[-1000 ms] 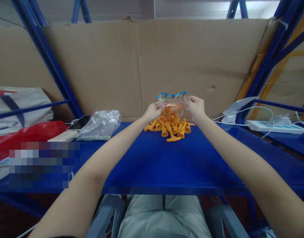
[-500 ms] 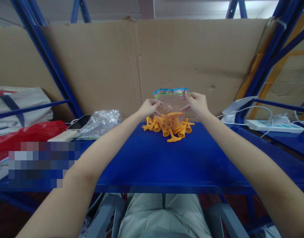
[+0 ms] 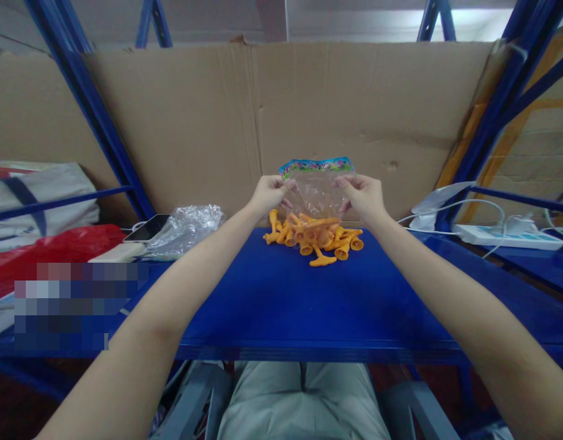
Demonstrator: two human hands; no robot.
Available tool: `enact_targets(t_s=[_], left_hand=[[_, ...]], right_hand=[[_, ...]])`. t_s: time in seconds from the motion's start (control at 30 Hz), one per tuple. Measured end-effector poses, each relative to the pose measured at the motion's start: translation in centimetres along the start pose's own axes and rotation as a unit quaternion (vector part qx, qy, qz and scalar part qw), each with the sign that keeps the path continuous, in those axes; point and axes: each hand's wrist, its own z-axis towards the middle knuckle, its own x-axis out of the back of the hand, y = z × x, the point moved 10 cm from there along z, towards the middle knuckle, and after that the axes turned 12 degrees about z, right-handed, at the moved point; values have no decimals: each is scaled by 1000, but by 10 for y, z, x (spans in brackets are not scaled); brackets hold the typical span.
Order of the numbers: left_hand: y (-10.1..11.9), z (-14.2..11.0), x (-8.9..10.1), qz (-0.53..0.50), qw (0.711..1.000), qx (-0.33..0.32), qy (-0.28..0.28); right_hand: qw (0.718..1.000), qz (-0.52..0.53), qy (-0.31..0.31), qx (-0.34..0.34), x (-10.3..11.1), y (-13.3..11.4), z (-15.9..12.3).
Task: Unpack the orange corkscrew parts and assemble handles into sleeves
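Observation:
A clear plastic bag (image 3: 318,189) with a colourful blue patterned header stands upright between my hands. My left hand (image 3: 272,194) pinches its left edge just below the header. On the opposite edge, my right hand (image 3: 361,194) has thumb and fingers closed on the plastic. Several orange plastic pieces (image 3: 322,261), some with flared cone ends and one T-shaped, lie heaped on the blue table under and in front of the bag. Some orange shows through the film at the bag's lower part; whether those pieces are inside or behind it I cannot tell.
On the left of the blue tabletop (image 3: 304,311) lie crumpled clear plastic packaging (image 3: 189,229), a dark phone-like device (image 3: 148,227) and a red plastic bag (image 3: 56,250). A white power strip (image 3: 510,237) with cables is at the right. Cardboard (image 3: 309,104) walls the back.
My left hand has moved up to the bag's upper left edge and grips it. The bag is spread wider and raised slightly. Orange pieces at the pile's right have shifted.

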Motion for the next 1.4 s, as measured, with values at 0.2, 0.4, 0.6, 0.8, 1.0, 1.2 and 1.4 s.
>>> enact_targets(t_s=[0.2,0.4,0.6,0.8,1.0,1.2,1.4], left_hand=[[6,9,19,16,998,-29,49],[12,8,38,-4,996,-45,71],[11,8,66,-77,987,-68,127],[-5,-7,63,-158,981,-78,86],[-57,-37,22,-248,968,34,-15],[-112,-57,-11,-249,946,210,-4],[-116,-69,-18,-155,961,229,20]], right_hand=[[999,8,8,30,-1,-16,1],[999,39,9,-2,-9,-10,-4],[991,45,-112,-55,-39,2,-20],[996,51,-76,-18,-34,12,-25],[994,2,-30,102,-10,23,-38],[988,-51,-96,110,-17,47,-56],[991,-9,-123,49,-22,61,-60]])
